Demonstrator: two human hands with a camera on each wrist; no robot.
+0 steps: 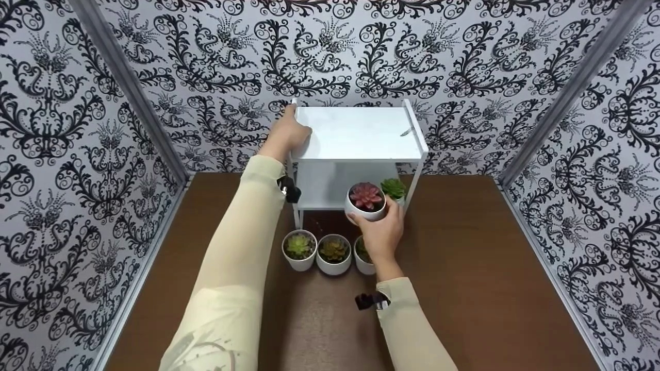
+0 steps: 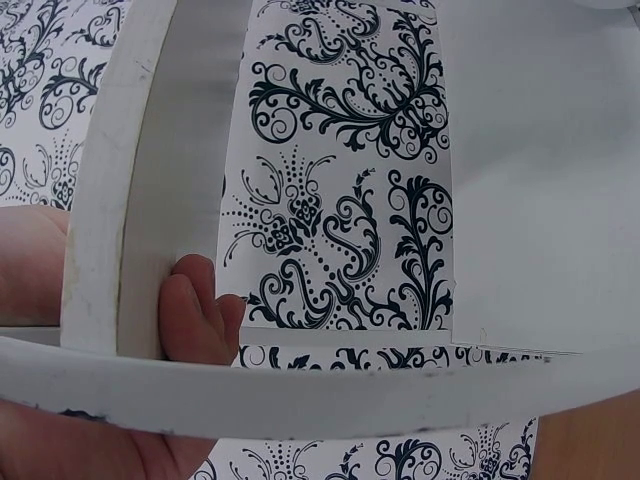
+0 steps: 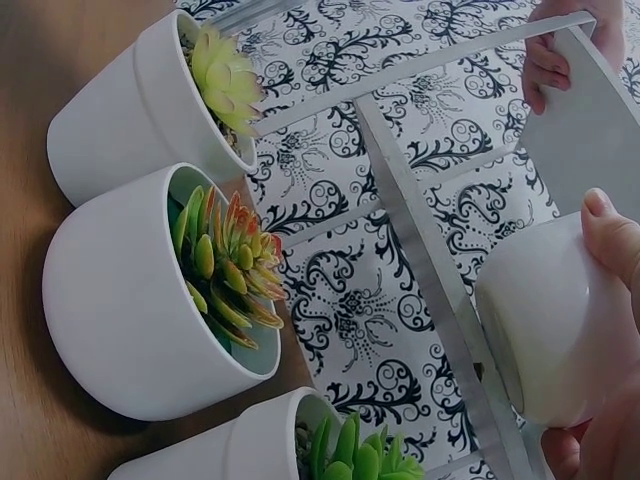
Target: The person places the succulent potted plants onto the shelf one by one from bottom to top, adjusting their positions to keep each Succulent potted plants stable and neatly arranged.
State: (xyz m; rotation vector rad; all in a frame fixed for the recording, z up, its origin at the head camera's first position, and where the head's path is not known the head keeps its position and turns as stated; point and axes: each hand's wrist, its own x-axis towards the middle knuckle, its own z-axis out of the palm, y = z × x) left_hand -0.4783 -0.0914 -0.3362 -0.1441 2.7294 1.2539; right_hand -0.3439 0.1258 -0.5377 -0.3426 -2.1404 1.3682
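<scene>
My left hand (image 1: 291,133) grips the upper left side of a small white two-tier shelf (image 1: 356,131). In the left wrist view its fingertips (image 2: 195,310) curl around the side rail. My right hand (image 1: 384,229) holds a white pot with a red succulent (image 1: 366,196), thumb and fingers around the pot's wall. This pot is at the front of the lower tier (image 1: 325,183), and the right wrist view shows its white side (image 3: 545,320) close to the shelf's edge. A green succulent (image 1: 393,188) stands at the right end of the lower tier, partly behind my right hand.
Three white potted succulents stand in a row on the brown table (image 1: 464,268) before the shelf: a pale green one (image 1: 299,246), an orange-green one (image 1: 334,250) and one (image 1: 364,265) partly covered by my right hand. Patterned wallpaper panels (image 1: 330,51) enclose the table.
</scene>
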